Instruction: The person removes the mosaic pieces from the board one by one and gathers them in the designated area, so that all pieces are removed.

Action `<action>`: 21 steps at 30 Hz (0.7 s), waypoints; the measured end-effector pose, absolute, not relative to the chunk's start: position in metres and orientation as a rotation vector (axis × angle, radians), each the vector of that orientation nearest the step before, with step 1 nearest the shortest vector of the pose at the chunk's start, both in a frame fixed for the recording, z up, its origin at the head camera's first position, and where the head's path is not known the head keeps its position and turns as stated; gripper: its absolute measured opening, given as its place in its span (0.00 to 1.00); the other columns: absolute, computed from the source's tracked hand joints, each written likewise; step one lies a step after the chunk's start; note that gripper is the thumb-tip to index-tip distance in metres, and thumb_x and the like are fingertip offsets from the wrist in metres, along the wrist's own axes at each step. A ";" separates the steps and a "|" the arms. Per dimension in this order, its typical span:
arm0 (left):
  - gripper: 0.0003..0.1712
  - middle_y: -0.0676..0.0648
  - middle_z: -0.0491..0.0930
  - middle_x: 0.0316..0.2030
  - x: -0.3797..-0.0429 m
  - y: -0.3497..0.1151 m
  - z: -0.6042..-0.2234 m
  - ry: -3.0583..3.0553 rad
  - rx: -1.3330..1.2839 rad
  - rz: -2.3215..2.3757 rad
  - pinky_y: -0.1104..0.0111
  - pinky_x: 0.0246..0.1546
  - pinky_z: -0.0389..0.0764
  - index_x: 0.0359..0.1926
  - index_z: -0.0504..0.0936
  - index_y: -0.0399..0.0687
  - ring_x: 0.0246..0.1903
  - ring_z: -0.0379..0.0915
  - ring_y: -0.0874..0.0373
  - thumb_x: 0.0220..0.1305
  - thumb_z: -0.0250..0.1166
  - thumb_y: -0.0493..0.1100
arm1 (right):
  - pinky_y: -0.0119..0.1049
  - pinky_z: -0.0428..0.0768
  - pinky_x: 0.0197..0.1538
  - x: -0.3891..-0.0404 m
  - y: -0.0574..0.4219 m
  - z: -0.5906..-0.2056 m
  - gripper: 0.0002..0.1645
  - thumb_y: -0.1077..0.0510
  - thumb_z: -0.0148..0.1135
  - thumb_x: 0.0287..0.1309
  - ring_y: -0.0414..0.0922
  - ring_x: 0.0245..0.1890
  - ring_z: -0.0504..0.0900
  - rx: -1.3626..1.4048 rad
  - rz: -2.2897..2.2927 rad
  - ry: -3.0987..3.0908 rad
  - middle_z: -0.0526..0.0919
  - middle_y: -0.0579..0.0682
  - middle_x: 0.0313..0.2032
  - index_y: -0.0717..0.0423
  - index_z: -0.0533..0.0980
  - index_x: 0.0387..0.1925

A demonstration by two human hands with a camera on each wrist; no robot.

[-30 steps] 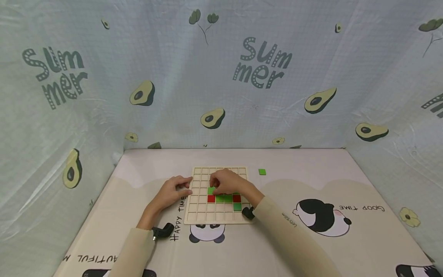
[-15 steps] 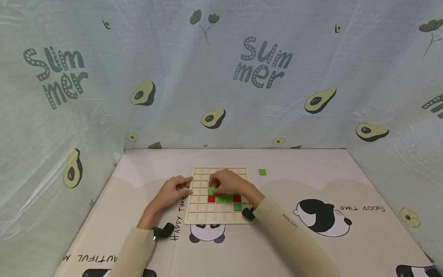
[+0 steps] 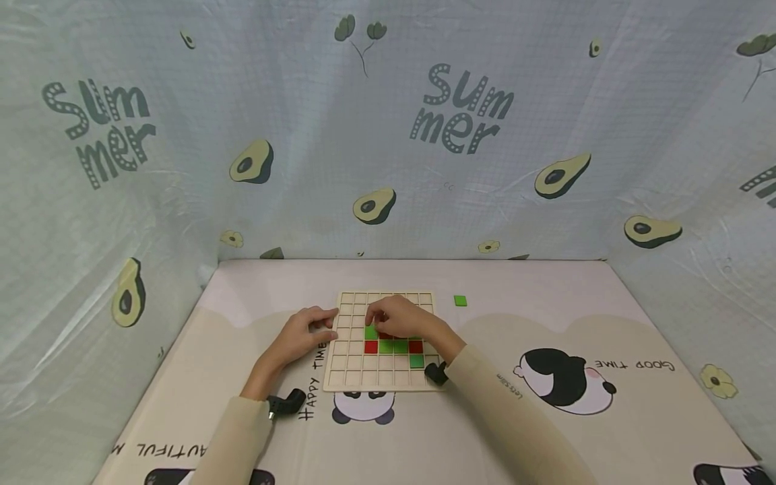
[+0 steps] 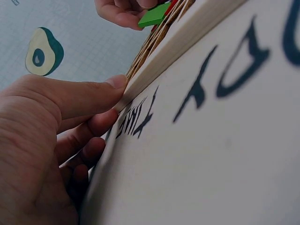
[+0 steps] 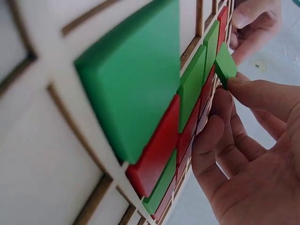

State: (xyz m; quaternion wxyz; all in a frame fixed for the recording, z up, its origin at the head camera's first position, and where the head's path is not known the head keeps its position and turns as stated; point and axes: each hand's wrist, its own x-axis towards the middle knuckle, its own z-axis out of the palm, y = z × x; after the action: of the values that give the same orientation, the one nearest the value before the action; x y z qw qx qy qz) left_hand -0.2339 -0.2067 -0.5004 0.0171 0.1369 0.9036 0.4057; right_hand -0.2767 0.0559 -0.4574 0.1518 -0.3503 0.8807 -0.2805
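Observation:
A pale wooden grid board (image 3: pixel 348 380) lies on the table, with red tiles (image 3: pixel 371 347) and green tiles (image 3: pixel 393 347) set in some of its squares. Over the board, my right hand (image 3: pixel 400 318) pinches a green tile (image 5: pixel 226 64) between thumb and fingers. That tile is tilted, one end close to the grid beside a red tile; whether it touches the board I cannot tell. My left hand (image 3: pixel 301 333) rests thumb and fingertips against the board's left edge, the thumb stretched out in the left wrist view. My right hand hides part of the board's upper middle.
One loose green tile (image 3: pixel 460 300) lies on the table to the right of the board's far corner. The tablecloth (image 3: pixel 545 289) has printed animals and lettering. Curtains (image 3: pixel 376 128) with avocado prints enclose the table at the back and both sides.
My right thumb has risen slightly, uncovering a red tile beneath the fingers. My left hand stays at the board's edge.

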 end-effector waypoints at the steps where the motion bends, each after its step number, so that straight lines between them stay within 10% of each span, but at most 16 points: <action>1: 0.32 0.51 0.80 0.39 -0.234 -0.207 -0.500 2.808 0.425 1.260 0.65 0.47 0.70 0.67 0.79 0.41 0.41 0.69 0.57 0.63 0.73 0.43 | 0.30 0.71 0.34 -0.277 0.056 -0.458 0.11 0.65 0.58 0.69 0.36 0.24 0.72 -1.007 -0.810 2.527 0.77 0.42 0.26 0.51 0.85 0.41; 21: 0.31 0.50 0.79 0.38 -0.234 -0.205 -0.499 2.807 0.441 1.274 0.64 0.48 0.70 0.66 0.80 0.39 0.42 0.69 0.56 0.62 0.73 0.43 | 0.33 0.80 0.47 -0.281 0.074 -0.448 0.11 0.63 0.59 0.70 0.41 0.38 0.80 -1.024 -0.925 2.470 0.85 0.45 0.37 0.50 0.85 0.46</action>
State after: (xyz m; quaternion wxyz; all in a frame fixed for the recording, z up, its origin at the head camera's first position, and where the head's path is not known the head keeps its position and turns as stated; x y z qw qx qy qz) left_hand -0.2339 -0.2048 -0.4987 0.0137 0.1415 0.9014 0.4090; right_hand -0.2812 0.0735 -0.4485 0.1555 -0.3576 0.8624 -0.3229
